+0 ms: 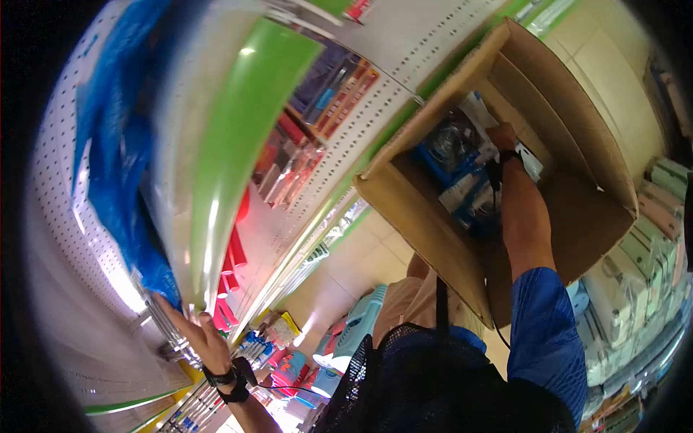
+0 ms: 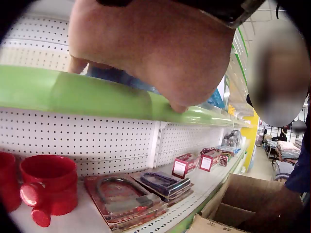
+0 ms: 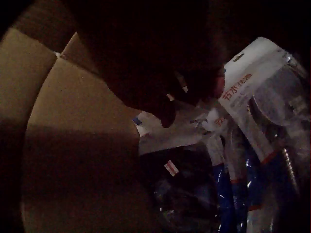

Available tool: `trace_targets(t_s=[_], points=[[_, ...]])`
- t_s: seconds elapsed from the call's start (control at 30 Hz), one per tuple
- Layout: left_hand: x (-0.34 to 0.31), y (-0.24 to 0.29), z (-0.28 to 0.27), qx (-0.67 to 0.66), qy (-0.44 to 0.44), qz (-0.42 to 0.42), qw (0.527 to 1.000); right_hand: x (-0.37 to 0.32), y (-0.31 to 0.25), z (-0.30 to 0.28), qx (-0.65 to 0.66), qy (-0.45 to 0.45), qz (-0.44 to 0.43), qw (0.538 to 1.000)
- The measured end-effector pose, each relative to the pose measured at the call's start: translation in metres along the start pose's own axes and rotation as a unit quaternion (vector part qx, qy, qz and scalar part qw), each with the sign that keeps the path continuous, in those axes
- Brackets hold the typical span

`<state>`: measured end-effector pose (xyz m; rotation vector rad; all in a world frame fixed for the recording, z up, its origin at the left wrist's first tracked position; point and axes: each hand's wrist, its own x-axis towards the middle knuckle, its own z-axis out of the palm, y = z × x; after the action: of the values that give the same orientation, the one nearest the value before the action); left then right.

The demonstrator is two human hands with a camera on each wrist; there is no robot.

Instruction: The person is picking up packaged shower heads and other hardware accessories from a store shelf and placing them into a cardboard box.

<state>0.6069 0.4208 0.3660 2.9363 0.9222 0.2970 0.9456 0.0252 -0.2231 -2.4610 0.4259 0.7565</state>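
My left hand (image 1: 206,343) rests on the green front edge (image 2: 116,99) of a shelf, its fingers reaching toward blue plastic wrapping (image 1: 155,278). In the left wrist view the thumb lies over that edge, and the other fingers are mostly hidden behind it. Down inside a cardboard box (image 1: 422,224), my right hand (image 1: 503,136) has its fingers curled at the tops of several clear packages with white header cards (image 3: 255,60). One package holds a round, grey, shower-head-like piece (image 3: 279,99). A dark item in a clear bag (image 3: 182,170) hangs below the fingers. The right wrist view is very dark.
On the shelf below are red mugs (image 2: 51,182), carded U-shaped locks (image 2: 121,194) and small red boxes (image 2: 186,165). Stacked plastic-wrapped goods (image 1: 624,281) stand right of the box. Tiled floor (image 1: 339,270) shows between shelf and box. Another person appears in the left wrist view.
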Motion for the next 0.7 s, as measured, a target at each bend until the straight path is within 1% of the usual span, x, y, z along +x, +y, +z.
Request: trace_targets(t_s=[0.07,0.13,0.17,0.2,0.23,0.27,0.3,0.33,0.37,0.4,0.47,0.5,0.57,0.63,0.67,0.7], points=[[0.0,-0.007,-0.003,0.011,-0.007,0.019,1.0,0.006,0.015,0.025,-0.053,0.143,-0.106,0.983],[0.003,-0.004,-0.004,0.011,-0.003,0.033,0.999,0.051,0.054,0.073,-0.163,0.145,-0.041,0.975],[0.002,-0.004,-0.004,0.007,-0.004,0.036,0.999,0.059,0.057,0.098,-0.16,0.146,-0.043,0.975],[0.004,-0.004,-0.003,0.005,-0.004,0.034,0.999,0.065,0.064,0.116,-0.156,0.199,-0.095,0.963],[0.005,-0.003,-0.001,0.005,0.0,0.034,0.999,0.067,0.073,0.12,-0.156,0.25,-0.147,0.944],[0.003,-0.001,-0.001,0.005,0.002,0.031,1.0,0.06,0.066,0.097,-0.125,0.098,-0.281,0.947],[0.001,0.005,-0.001,0.0,-0.001,0.023,1.0,0.027,0.049,0.06,-0.134,0.096,-0.283,0.945],[0.003,0.012,0.002,-0.022,0.003,0.018,1.0,-0.017,0.007,0.023,0.169,0.005,-0.185,0.968],[0.006,0.017,0.002,-0.042,0.01,0.014,0.999,-0.081,-0.029,-0.017,0.455,-0.09,-0.069,0.883],[0.008,0.017,0.001,-0.058,0.013,0.037,0.998,-0.103,-0.03,-0.029,0.453,-0.088,-0.077,0.884],[0.008,0.013,0.002,-0.089,0.02,0.043,0.995,-0.136,-0.037,-0.052,0.319,-0.052,-0.162,0.932],[0.008,0.012,0.001,-0.099,0.027,0.038,0.994,-0.154,-0.053,-0.076,0.374,-0.122,-0.057,0.917],[0.009,0.015,-0.004,-0.113,0.039,0.028,0.992,-0.192,-0.066,-0.111,0.364,-0.148,-0.048,0.918],[0.006,0.008,-0.007,-0.035,0.035,0.052,0.997,-0.231,-0.072,-0.141,0.484,-0.14,-0.168,0.847],[0.006,0.016,-0.01,-0.111,0.025,0.019,0.993,-0.248,-0.071,-0.163,0.472,-0.123,-0.168,0.857],[0.003,0.015,-0.014,-0.12,0.034,0.022,0.992,-0.278,-0.083,-0.197,0.539,-0.174,-0.182,0.804]])
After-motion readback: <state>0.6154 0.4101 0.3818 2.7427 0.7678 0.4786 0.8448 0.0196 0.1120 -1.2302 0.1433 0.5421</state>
